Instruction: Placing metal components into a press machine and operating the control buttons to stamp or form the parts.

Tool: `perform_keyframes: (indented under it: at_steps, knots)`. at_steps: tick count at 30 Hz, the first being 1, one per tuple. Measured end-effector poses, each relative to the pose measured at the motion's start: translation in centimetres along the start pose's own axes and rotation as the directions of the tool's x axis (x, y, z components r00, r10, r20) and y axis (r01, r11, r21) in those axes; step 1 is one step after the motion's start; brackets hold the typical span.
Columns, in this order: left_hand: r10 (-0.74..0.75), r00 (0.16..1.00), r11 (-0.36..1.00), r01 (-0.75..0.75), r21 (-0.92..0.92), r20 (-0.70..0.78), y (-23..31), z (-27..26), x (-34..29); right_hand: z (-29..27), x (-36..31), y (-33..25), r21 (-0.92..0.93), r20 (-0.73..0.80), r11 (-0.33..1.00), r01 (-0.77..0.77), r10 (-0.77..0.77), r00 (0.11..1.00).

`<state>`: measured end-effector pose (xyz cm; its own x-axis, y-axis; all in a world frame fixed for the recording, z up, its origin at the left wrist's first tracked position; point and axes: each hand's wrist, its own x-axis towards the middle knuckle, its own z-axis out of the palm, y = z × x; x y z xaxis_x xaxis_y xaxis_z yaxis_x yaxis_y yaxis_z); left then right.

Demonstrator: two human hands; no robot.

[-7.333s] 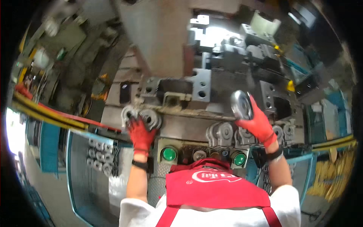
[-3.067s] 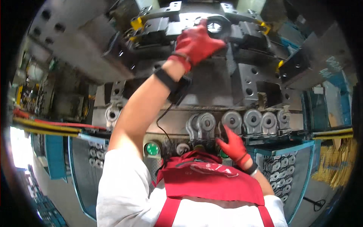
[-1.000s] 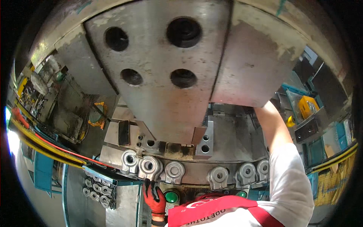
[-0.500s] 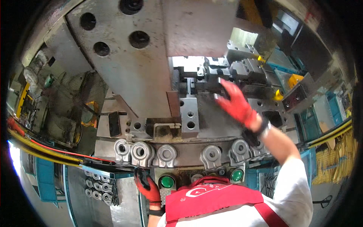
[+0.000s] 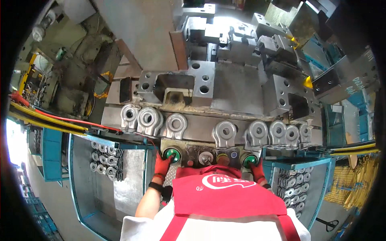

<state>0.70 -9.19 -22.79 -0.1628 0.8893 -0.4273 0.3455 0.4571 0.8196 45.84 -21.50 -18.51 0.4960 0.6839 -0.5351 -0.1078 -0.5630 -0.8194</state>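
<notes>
I'm in a metal-pressing workshop: heavy steel die blocks [image 5: 199,73] fill the machine before me, green push buttons [image 5: 171,151] sit nearer, and blue-rimmed bins [image 5: 72,172] of ring-headed metal parts [image 5: 111,160] flank me.

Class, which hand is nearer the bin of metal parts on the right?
Right. The right hand is at the right green button, just left of the bin; the left hand is at the left green button, farther left.

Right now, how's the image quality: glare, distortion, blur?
Head view, top: white glare behind the metal blocks; head view, left: fisheye bows the teal bin's rim, corners go black; head view, lower middle: left hand and right hand at the green buttons look fairly sharp.
</notes>
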Motion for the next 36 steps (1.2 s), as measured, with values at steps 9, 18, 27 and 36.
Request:
perform_keyframes:
  at_steps: [9, 18, 27, 36]
  knots:
    - [-0.062, 0.996, 0.997, 0.06, -0.042, -0.064, 0.9, 0.1, -0.1, 0.6, 0.9, 0.5, -0.355, -0.095, 0.925, 0.132, -0.177, 0.98]
    - [-0.091, 0.991, 0.996, 0.093, 0.015, -0.095, 0.4, 0.2, 0.1, 0.3, 3.1, 4.3, -0.269, -0.109, 0.944, 0.192, -0.228, 0.968]
    - [-0.057, 0.995, 0.997, 0.06, 0.043, -0.083, -1.7, 0.0, 1.2, 0.3, 2.8, 3.8, -0.256, -0.096, 0.948, 0.188, -0.219, 0.971]
    - [-0.02, 0.999, 0.881, 0.003, 0.474, 0.03, 6.6, -1.6, -1.9, 0.1, 2.8, 3.9, -0.14, -0.031, 0.978, 0.154, -0.16, 0.987]
